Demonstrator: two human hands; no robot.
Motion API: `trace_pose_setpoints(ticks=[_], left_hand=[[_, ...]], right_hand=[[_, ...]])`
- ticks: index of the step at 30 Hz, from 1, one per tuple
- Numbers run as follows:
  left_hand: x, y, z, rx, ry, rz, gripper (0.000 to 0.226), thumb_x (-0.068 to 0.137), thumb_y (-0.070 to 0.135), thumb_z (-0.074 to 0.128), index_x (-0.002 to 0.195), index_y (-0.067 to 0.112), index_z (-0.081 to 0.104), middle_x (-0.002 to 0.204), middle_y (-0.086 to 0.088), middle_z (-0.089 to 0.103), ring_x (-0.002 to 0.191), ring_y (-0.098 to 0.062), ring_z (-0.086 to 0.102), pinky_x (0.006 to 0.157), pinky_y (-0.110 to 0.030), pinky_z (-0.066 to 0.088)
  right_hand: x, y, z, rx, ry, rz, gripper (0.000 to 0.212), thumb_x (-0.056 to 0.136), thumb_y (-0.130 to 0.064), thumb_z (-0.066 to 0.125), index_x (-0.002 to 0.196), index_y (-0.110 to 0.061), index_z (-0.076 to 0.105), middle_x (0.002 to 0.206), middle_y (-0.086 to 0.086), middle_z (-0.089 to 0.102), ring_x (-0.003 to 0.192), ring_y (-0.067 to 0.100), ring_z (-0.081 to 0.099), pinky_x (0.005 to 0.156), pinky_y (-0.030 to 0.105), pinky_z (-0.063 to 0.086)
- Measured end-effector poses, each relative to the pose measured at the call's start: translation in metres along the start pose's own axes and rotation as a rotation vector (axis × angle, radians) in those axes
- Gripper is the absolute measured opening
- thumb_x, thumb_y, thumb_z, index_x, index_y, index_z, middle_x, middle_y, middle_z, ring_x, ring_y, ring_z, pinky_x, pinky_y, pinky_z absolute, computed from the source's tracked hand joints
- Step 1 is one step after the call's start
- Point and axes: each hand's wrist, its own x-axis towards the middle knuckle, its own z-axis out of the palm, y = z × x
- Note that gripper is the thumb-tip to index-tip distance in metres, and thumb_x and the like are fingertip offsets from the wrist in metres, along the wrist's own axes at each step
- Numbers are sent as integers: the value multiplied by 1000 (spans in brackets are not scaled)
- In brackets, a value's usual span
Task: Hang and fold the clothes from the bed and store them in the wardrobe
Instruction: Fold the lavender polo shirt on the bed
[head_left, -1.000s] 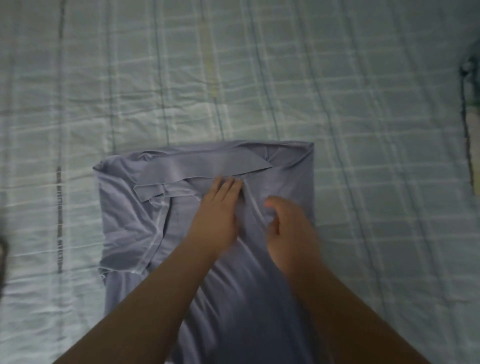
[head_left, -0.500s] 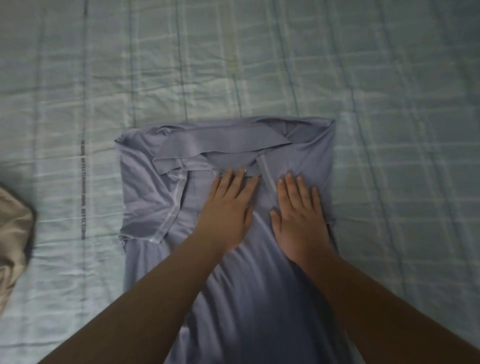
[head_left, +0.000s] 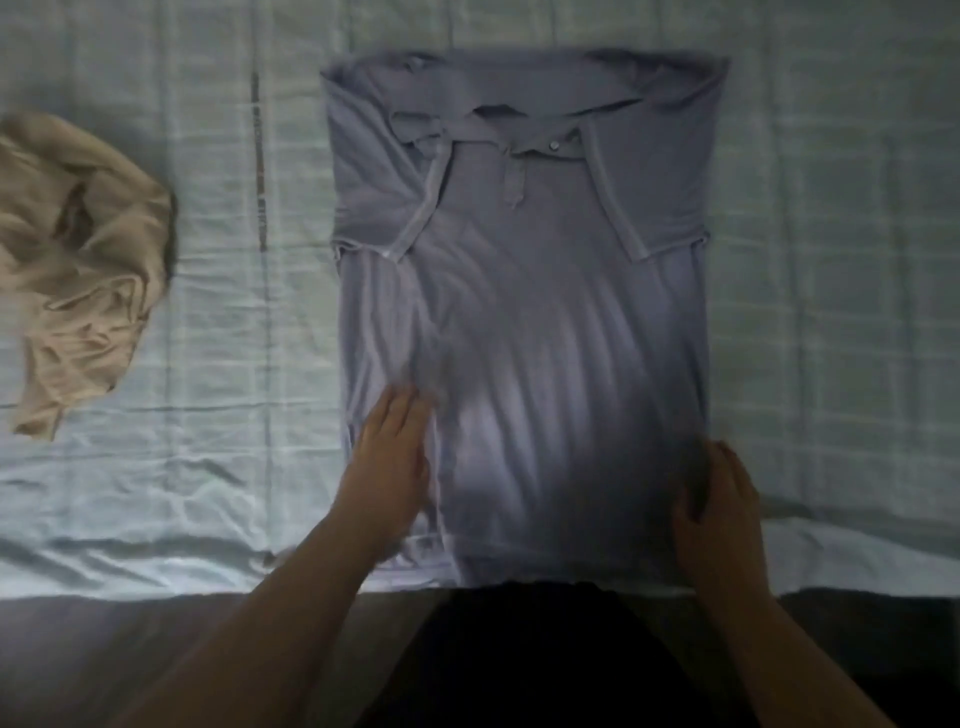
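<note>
A lavender polo shirt (head_left: 545, 322) lies flat on the bed, collar at the far end, with both sleeves folded inward. My left hand (head_left: 390, 457) rests flat, fingers apart, on the shirt's lower left part. At the shirt's lower right edge my right hand (head_left: 719, 512) curls its thumb and fingers around the fabric. A crumpled beige garment (head_left: 78, 260) sits on the sheet at the far left, away from both hands.
The bed is covered by a pale blue checked sheet (head_left: 218, 364). Its near edge (head_left: 156, 587) runs across the bottom of the view, with dark floor and my dark clothing (head_left: 519, 665) below it.
Both hands slid down from the collar area to the shirt's lower part. The view pulled back, showing the whole shirt, the bed edge and more of the beige garment.
</note>
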Motion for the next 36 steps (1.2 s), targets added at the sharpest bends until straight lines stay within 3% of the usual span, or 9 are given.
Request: trace_pose_setpoints(ticks=[3,7,12,16,19,22,27,31,36], left_hand=[[-64,-25,6,26,-61,-66,64,86,13,52,148,0,40,152,-23,40,145,-41,31,117,-53,27],[-123,-32,23,-262,-7,-364,70,90,13,63,153,15,32,156,-11,35,143,-29,33,114,-47,34],[-117,-31,22,-445,75,-692,42,83,40,69,115,18,54,108,-1,60,97,-23,61,69,-26,43],[-90,-34,16,-330,-171,-704,42,92,45,60,113,9,61,113,-8,66,98,-28,62,80,-33,47],[-81,-29,8,-529,-46,-747,20,95,31,54,94,11,53,89,-9,63,68,-17,55,53,-28,37],[-82,-27,4,-769,82,-901,27,93,16,49,110,-5,54,80,-9,53,65,-21,52,52,-28,39],[-106,-27,-1,-1094,-64,-906,50,92,49,63,106,1,58,94,-14,66,81,-31,65,62,-35,51],[-119,-44,-6,-826,-77,-796,29,83,13,71,109,2,61,101,-21,66,82,-35,66,59,-38,55],[-136,-60,-20,-1025,-91,-830,11,92,0,61,103,1,59,106,-22,61,82,-35,66,54,-33,58]], right_hand=[[-40,2,-6,69,-45,238,53,81,5,59,133,1,50,125,24,59,113,39,57,96,45,45],[-57,1,-9,89,-51,285,50,75,-2,55,125,0,56,111,22,63,100,36,60,85,42,48],[-47,5,-7,91,-89,474,43,81,-3,62,123,-2,53,104,18,61,102,39,60,78,37,40],[-40,7,-13,-43,-249,521,33,85,-9,62,117,0,58,105,24,63,99,41,59,80,41,43],[-46,8,-21,10,-248,517,23,92,-12,55,109,3,57,99,23,59,89,37,56,77,42,43],[-55,13,-30,226,-147,561,20,94,-11,56,108,3,54,101,27,59,90,43,61,82,54,54],[-68,14,-45,675,-95,680,24,94,-6,61,118,-4,56,107,17,59,84,25,60,67,32,52],[-70,18,-53,734,-95,710,13,93,0,59,104,-4,61,95,11,60,77,19,58,61,28,48],[-66,24,-56,872,-67,792,8,93,-1,57,97,-8,59,111,18,61,97,32,62,78,41,54]])
